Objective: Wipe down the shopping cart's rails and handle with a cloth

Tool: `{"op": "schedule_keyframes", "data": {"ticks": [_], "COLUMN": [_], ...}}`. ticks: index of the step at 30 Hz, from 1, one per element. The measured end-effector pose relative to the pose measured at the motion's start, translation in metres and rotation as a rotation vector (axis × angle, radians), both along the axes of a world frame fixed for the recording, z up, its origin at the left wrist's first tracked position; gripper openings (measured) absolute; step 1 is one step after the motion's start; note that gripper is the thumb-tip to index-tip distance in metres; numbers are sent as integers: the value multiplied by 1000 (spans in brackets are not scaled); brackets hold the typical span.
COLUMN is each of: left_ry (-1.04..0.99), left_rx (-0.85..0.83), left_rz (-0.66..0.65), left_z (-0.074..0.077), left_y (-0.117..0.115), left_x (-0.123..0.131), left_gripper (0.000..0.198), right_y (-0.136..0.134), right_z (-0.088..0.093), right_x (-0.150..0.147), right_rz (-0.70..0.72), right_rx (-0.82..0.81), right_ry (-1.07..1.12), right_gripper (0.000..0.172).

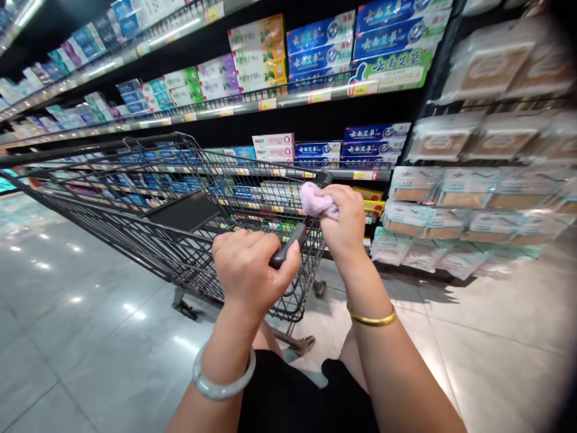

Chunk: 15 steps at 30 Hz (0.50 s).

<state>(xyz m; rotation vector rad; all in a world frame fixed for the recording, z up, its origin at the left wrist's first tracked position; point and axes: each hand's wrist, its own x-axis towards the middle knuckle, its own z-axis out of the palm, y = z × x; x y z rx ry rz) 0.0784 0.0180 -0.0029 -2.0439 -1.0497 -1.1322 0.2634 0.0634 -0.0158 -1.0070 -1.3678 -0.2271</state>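
A black wire shopping cart [180,222] stretches away to the left, with a black flat panel [183,210] inside it. My left hand [252,264] is closed round the near end of the cart's dark handle [288,246], thumb on top. At the handle's far end my right hand [345,219] is also closed. A crumpled pale purple cloth [318,200] sticks out of the right hand's grip. Its fingertips are hidden behind the hand.
Shelves [265,105] stacked with boxed goods run along the far side of the cart. Hanging packets [469,186] fill a rack at the right. Cart wheels [304,344] stand near my legs on the tiled floor [90,355].
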Motion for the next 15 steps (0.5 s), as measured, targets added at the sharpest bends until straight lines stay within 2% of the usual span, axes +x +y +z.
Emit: {"op": "schedule_keyframes", "data": {"ticks": [2, 5, 6, 8, 11, 13, 15], "left_ry": [0, -1, -2, -1, 0, 0, -1], "left_rx": [-6, -7, -7, -12, -14, -15, -20], "left_rz": [-3, -1, 0, 1, 0, -3, -6], "left_z": [0, 0, 0, 0, 0, 1, 1], "left_y": [-1, 0, 0, -1, -4, -6, -8], "left_x": [-1, -1, -1, 0, 0, -1, -2], "left_gripper": [40, 40, 40, 40, 39, 39, 39], "right_y": [0, -2, -1, 5, 8, 4, -2], "right_z": [1, 3, 2, -4, -10, -6, -1], "right_x": [1, -1, -1, 0, 0, -4, -9], "right_rz": [46, 255, 286, 228, 46, 65, 160], "right_rx": [47, 104, 103, 87, 66, 84, 121], "right_ry": [40, -69, -93, -48, 119, 106, 2], "right_gripper": [36, 39, 40, 40, 39, 40, 42]}}
